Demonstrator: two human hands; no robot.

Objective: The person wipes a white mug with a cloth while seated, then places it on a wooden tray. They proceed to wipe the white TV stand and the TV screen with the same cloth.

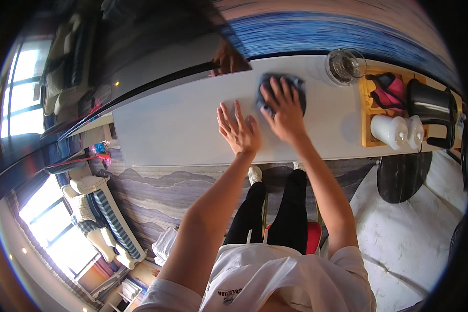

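Note:
A folded dark grey-blue cloth (301,87) lies on a long white tabletop (171,124). My right hand (284,113) is spread over it, palm down, pressing it against the surface. To its left, my left hand (240,130) is palm down at the tabletop with fingers apart and nothing in it. Whether its palm touches the surface I cannot tell. Beyond the cloth, to the right, stands a clear glass vessel (341,68), possibly holding smaller glasses.
A wooden tray (364,105) holds two white lidded cups (388,130), a pink-and-black item (392,89) and a black kettle (431,101). A glossy black television (152,50) overhangs the table's back left. Below right are a dark round stool (403,177) and white bedding (405,241).

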